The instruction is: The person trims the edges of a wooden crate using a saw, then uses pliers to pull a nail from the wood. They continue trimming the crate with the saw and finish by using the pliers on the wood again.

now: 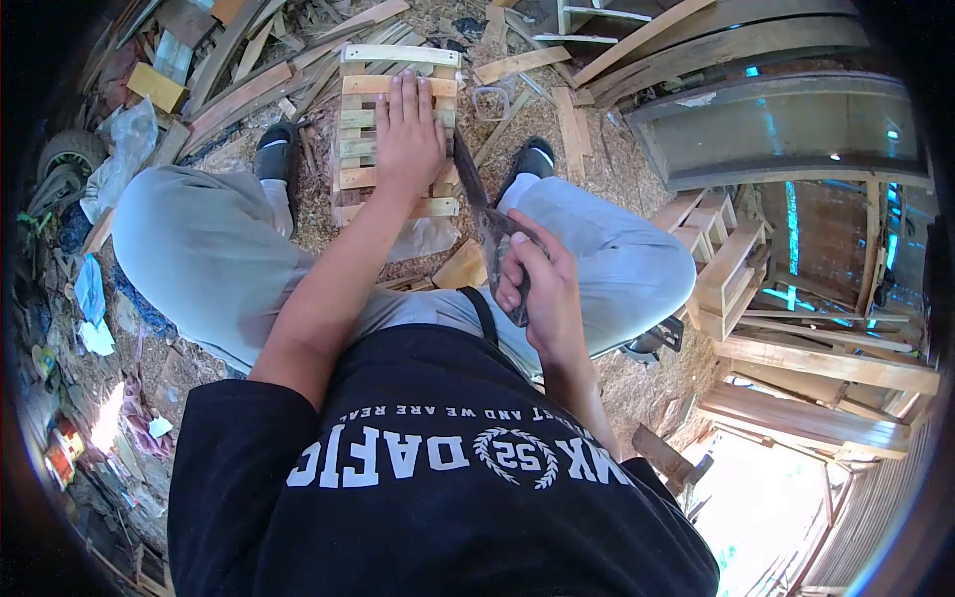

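Between my feet lies a slatted wooden piece (401, 54), its pale slats fixed crosswise in a row with gaps between them. My left hand (408, 144) rests flat on the slats, fingers stretched toward the far end. In my right hand (543, 284) is the handle of a handsaw (468, 171), with the fingers wrapped round the grip. The dark, narrow blade points away from me and runs along the right edge of the slatted piece, close beside the slat ends. Part of the handle is hidden by my fingers.
Sawdust and wood offcuts (522, 65) cover the ground. Boards (234, 109) are heaped at the far left, near a plastic bag (124, 149) and a wheel (72, 149). To the right stand a large wooden frame (776, 129) and small wooden box-like pieces (731, 264).
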The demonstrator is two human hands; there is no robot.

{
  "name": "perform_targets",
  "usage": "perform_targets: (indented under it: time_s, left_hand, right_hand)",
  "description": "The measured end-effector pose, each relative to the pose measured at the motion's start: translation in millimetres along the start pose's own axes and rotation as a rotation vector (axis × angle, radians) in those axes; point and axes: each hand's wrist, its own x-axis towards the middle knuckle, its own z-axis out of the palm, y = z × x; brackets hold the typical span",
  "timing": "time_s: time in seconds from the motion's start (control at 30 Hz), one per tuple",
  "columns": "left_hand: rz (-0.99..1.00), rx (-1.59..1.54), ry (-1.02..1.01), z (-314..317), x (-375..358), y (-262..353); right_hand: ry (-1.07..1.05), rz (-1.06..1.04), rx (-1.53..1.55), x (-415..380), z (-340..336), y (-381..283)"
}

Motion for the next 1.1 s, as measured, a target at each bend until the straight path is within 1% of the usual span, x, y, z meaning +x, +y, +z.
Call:
perform_targets:
  time_s: [0.07, 0.13, 0.27, 0.3, 0.37, 0.43, 0.47, 0.53, 0.67, 0.73, 0.77, 0.83, 0.93, 1.0, 1.07, 1.1]
  left_hand:
    - [-0.002, -0.005, -0.020, -1, 0, 0]
    - [-0.011, -0.034, -0.038, -1, 1, -1]
    - [-0.022, -0.060, -0.054, -3, 2, 0]
    - [-0.017, -0.061, -0.055, -3, 2, 0]
    - [-0.025, -0.064, -0.019, -3, 3, 1]
    - [-0.018, -0.052, -0.017, -4, 2, 3]
    - [-0.021, -0.035, -0.013, -4, 3, 2]
    - [-0.009, -0.036, 0.008, 0, 3, 2]
    - [0.005, -0.004, 0.044, 6, 6, 0]
    - [0.018, -0.007, 0.055, 8, 4, 3]
    - [0.007, -0.010, 0.076, 8, 5, 2]
    - [0.026, 0.001, 0.089, 6, 6, 3]
    - [0.034, 0.007, 0.094, 6, 4, 4]
    - [0.032, 0.014, 0.098, 6, 5, 5]
    - [0.031, 0.003, 0.116, 7, 4, 3]
    - [0.039, 0.010, 0.113, 7, 3, 2]
  right_hand:
    - [-0.015, 0.013, -0.025, -1, 2, 3]
    - [0.021, 0.023, -0.084, -2, 8, 8]
    - [0.045, 0.030, -0.040, 2, 12, 22]
    - [0.049, 0.005, -0.039, 2, 12, 29]
    - [0.060, -0.022, -0.033, 6, 5, 44]
    - [-0.017, 0.016, 0.031, 10, -2, 60]
    - [-0.017, 0.013, 0.040, 9, -4, 67]
    - [0.010, -0.027, -0.001, 5, -5, 76]
    - [0.056, -0.003, -0.035, 18, -18, 90]
    - [0.172, -0.097, -0.223, 19, -14, 102]
    - [0.181, -0.097, -0.205, 13, -12, 102]
    - [0.160, -0.211, -0.364, -3, -5, 92]
    - [0.191, -0.209, -0.330, 13, -6, 93]
    - [0.192, -0.194, -0.363, 18, -5, 89]
    - [0.171, -0.338, -0.360, 18, -3, 95]
    - [0.171, -0.335, -0.349, 11, -2, 96]
